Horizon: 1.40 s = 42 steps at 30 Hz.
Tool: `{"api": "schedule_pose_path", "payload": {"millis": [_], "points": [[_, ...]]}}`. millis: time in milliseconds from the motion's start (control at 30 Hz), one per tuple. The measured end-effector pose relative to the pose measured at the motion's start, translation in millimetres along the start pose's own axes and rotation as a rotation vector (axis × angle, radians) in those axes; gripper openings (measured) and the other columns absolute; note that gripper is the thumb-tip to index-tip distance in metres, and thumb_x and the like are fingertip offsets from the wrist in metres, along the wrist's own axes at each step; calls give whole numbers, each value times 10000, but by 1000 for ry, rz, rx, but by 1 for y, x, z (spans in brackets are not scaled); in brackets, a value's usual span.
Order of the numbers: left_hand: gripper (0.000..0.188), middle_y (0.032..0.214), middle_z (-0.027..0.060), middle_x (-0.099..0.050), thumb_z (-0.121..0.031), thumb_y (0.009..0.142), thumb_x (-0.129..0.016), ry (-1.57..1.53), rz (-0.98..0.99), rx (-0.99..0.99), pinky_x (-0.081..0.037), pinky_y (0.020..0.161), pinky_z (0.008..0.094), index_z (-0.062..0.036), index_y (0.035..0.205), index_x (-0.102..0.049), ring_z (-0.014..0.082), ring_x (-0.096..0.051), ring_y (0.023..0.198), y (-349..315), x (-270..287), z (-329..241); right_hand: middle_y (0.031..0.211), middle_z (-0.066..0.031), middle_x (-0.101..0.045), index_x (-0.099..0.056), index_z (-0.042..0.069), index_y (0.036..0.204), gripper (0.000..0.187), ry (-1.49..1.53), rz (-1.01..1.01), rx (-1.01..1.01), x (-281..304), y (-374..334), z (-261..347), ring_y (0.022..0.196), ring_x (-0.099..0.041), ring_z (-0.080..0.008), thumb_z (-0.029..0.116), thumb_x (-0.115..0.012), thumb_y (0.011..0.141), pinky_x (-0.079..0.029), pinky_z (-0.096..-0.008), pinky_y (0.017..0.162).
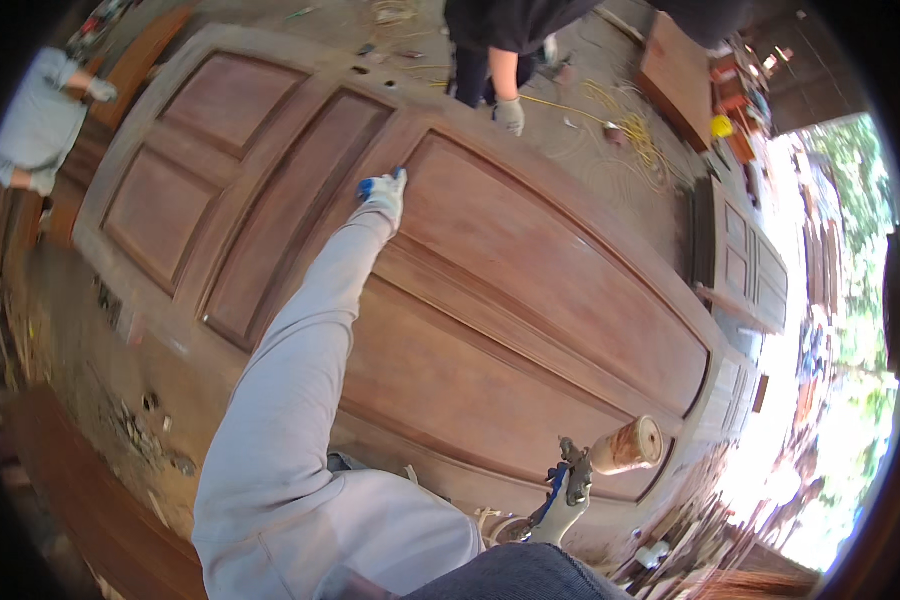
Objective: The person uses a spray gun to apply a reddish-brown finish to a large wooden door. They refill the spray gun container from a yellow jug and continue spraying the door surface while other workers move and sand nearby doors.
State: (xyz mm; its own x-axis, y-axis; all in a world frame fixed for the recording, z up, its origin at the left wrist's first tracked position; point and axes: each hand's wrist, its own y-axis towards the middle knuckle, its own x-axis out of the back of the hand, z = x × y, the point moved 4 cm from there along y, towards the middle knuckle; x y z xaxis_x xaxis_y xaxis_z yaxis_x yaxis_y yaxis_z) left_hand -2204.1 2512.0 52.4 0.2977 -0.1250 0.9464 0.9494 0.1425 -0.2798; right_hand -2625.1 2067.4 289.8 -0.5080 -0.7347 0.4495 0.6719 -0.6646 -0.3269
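Note:
A large brown panelled wooden door [530, 250] lies in front of me, with moulded edges around its panels. My left hand [385, 195], in a white glove with blue coating, reaches across it. Its fingers look partly bent and apart, at the moulding between two panels, and I see nothing held. At the lower right my right hand [560, 512], in a similar glove, is closed around a spray gun [576, 472]. The gun's stained cup [630, 446] points to the right, over the door's near corner. Part of my right hand is hidden behind the gun and my clothing.
Beyond the door a person in dark clothes stands, one gloved hand [509, 116] hanging down. Another person in light grey [40, 120] is at the far left. A yellow hose [638, 135] lies coiled on the floor. More panelled doors [745, 255] stand right; a brown board [95, 500] lies lower left.

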Motion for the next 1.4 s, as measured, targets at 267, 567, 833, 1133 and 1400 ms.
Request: {"api": "schedule_pose_path", "payload": {"millis": [267,567,833,1133,1400], "points": [[639,1377,223,-550,-294,952,-529,-219,58,-96,-452,1029,522,-102,1525,-320,402,-567,1240,17,-10,47,823,18,-656,-693,41,1120,193,80,-152,244,26,26,28,659,-534,-43,76,-671,932,-423,-210,574],[699,1478,235,-372,-492,896,-625,-252,-234,87,-304,1058,652,-137,1462,-419,458,-346,1361,-101,5,-84,1026,-48,-714,-630,22,1237,272,79,-431,237,271,133,12,740,-611,-72,131,-625,988,-483,-230,625],[728,1552,275,-283,-492,919,-607,-494,-217,-91,-180,1118,703,-131,1498,-355,497,-200,1458,-157,20,-394,845,-45,-665,-624,12,1114,217,458,-585,299,341,337,-6,633,-633,-138,59,-704,918,-525,-280,518],[702,1611,257,-208,-555,1014,-367,-258,-160,384,-147,1092,762,-120,1557,-272,526,-169,1468,-156,37,-515,821,-95,-687,-671,4,1028,216,653,-320,251,319,577,18,632,-674,-219,125,-757,870,-578,-357,567],[685,1616,235,-214,-548,1016,-372,-204,-154,396,-172,1085,768,-137,1557,-280,535,-184,1461,-148,37,-522,783,-128,-704,-597,48,1086,266,790,-500,128,288,677,13,512,-610,-190,31,-713,848,-506,-316,444]]}}
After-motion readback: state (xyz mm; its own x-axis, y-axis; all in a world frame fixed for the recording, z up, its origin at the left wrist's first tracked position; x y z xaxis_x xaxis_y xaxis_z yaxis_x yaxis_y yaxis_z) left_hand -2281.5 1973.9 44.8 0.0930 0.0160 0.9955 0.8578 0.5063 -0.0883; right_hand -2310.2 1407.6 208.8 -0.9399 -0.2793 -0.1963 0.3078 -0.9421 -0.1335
